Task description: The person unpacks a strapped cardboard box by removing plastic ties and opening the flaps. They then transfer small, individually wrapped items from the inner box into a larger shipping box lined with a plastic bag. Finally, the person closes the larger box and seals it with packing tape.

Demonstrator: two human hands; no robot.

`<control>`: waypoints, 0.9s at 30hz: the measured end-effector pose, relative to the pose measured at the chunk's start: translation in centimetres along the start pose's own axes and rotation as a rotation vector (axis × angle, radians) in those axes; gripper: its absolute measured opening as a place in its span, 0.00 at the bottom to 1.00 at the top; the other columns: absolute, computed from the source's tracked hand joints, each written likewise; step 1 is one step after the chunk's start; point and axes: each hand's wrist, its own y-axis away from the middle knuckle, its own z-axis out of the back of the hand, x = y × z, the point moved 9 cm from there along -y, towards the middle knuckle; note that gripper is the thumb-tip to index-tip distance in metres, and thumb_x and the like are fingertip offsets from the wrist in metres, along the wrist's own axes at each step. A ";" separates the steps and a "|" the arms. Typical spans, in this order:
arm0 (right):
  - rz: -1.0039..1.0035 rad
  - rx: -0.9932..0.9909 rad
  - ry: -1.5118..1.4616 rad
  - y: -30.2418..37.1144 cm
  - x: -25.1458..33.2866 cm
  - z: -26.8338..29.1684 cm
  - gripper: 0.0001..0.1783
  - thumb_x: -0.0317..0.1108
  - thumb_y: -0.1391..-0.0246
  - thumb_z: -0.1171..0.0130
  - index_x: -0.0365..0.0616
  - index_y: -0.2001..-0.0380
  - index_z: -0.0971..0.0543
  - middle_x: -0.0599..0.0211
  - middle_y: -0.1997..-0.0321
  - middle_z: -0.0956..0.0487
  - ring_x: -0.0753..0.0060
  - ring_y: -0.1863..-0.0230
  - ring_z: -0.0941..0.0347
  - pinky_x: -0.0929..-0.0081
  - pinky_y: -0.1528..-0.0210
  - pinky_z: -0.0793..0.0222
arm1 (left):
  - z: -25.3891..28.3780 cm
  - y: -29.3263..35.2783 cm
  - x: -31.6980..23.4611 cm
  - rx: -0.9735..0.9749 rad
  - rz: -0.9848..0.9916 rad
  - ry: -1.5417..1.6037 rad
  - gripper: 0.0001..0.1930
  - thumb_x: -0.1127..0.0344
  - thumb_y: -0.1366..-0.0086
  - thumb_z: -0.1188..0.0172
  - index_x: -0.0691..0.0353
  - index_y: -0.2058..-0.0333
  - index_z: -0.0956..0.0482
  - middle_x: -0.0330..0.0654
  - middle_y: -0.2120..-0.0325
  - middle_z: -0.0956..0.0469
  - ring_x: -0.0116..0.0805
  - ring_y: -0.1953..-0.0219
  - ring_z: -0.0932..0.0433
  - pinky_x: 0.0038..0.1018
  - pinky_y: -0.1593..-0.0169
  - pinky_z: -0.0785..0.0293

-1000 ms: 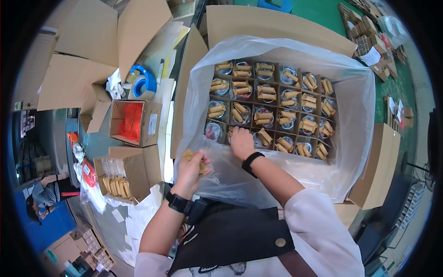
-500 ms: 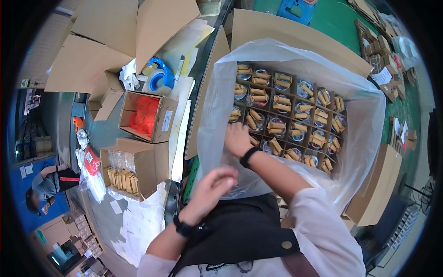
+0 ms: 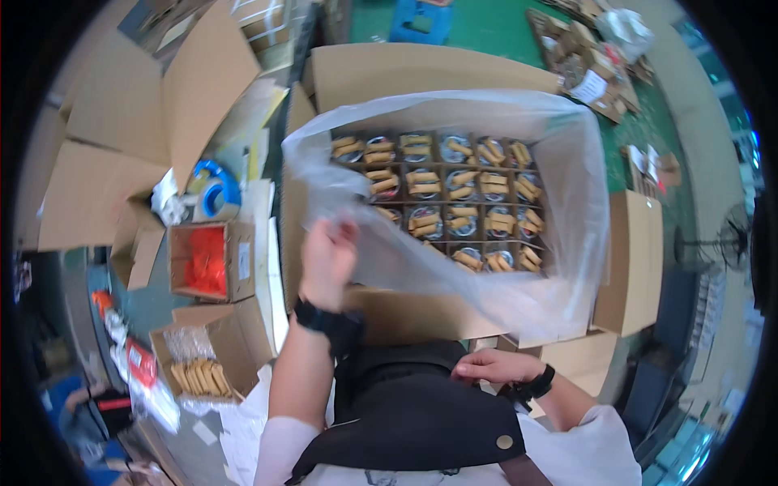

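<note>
In front of me stands an opened carton lined with a clear plastic bag. Cardboard dividers inside form a grid of cells. Each visible cell holds a round, shiny, clear item topped by small brown paper packets. My left hand, somewhat blurred, is closed on the plastic bag's edge at the carton's near left corner. The bag's film drapes over the nearest left cells and hides them. My right hand rests against the black apron at my waist, its fingers loosely stretched and holding nothing.
On the bench at left are a blue tape dispenser, a small box with red material and a box holding brown packets. Large carton flaps rise behind them. A blue crate and stacked cartons sit on the green floor.
My right hand has left the carton's cells and come back to my waist. My left hand has moved up to the bag, whose near left edge now folds over some cells. The view has shifted.
</note>
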 end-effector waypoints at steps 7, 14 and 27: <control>0.079 -1.248 0.630 6.8 -4.1 17.0 0.46 0.49 0.51 0.37 0.39 0.36 0.44 0.44 0.35 0.41 0.43 0.34 0.48 0.56 0.36 0.48 | 2.9 -8.2 2.2 -0.306 -0.122 -0.891 0.26 0.63 0.34 0.46 0.64 0.42 0.44 0.47 0.42 0.38 0.41 0.40 0.39 0.35 0.39 0.44; -0.141 -1.453 1.002 6.3 4.5 36.8 0.46 0.52 0.53 0.38 0.53 0.34 0.45 0.51 0.29 0.51 0.48 0.30 0.54 0.54 0.37 0.43 | 2.7 -11.9 0.3 -0.276 0.095 -1.481 0.29 0.58 0.40 0.39 0.65 0.45 0.36 0.44 0.61 0.23 0.35 0.61 0.25 0.33 0.59 0.29; 0.156 -2.022 1.196 17.9 26.0 42.9 0.24 0.32 0.68 0.30 0.48 0.62 0.26 0.56 0.50 0.28 0.52 0.46 0.35 0.60 0.49 0.39 | -16.2 -13.2 0.9 0.058 -0.790 -2.199 0.14 0.73 0.47 0.44 0.61 0.59 0.22 0.52 0.66 0.21 0.50 0.61 0.22 0.37 0.56 0.28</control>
